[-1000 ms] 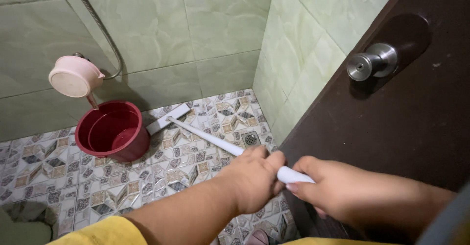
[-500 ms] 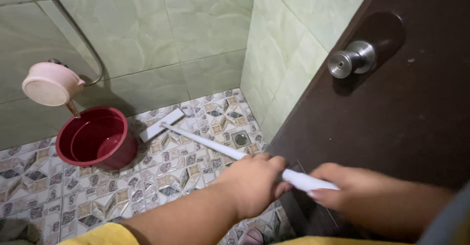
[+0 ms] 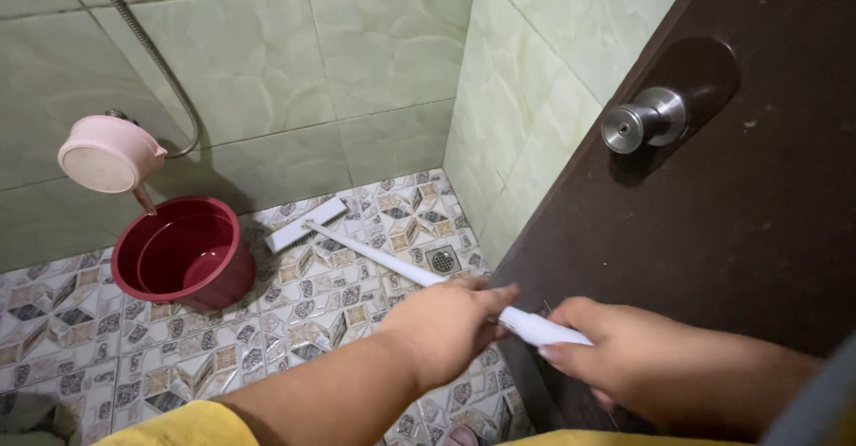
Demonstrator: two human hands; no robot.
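Brush [image 3: 308,224] head flat on the patterned floor [image 3: 223,348], just beside the red bucket [image 3: 185,251], on the side toward the floor drain [image 3: 443,260]. White handle [image 3: 392,268] runs from there back to me, passing close by the drain.

Hands: left hand [image 3: 446,321] wrapped around the handle further from the door [image 3: 713,232]; right hand [image 3: 593,357] closed on the handle's butt end, right against the door's lower edge. Both gripping, neither loose.

Progress, as I read it: scrubbing is mid-stroke. Bristles sit at the wall end of the floor next to the bucket. Tiles show no suds or clear wet/dry line, so I can't tell how much floor is covered. The stretch from the bucket out to the near-left corner looks yet to be worked, but that's a guess.

Versus a second ago: handle has slid through, more white showing between the two hands, right hand further back along it. Brush head barely moved relative to the bucket. Pink dipper [image 3: 109,154] unchanged above the bucket by the shower hose [image 3: 147,49]. View drifted slightly.
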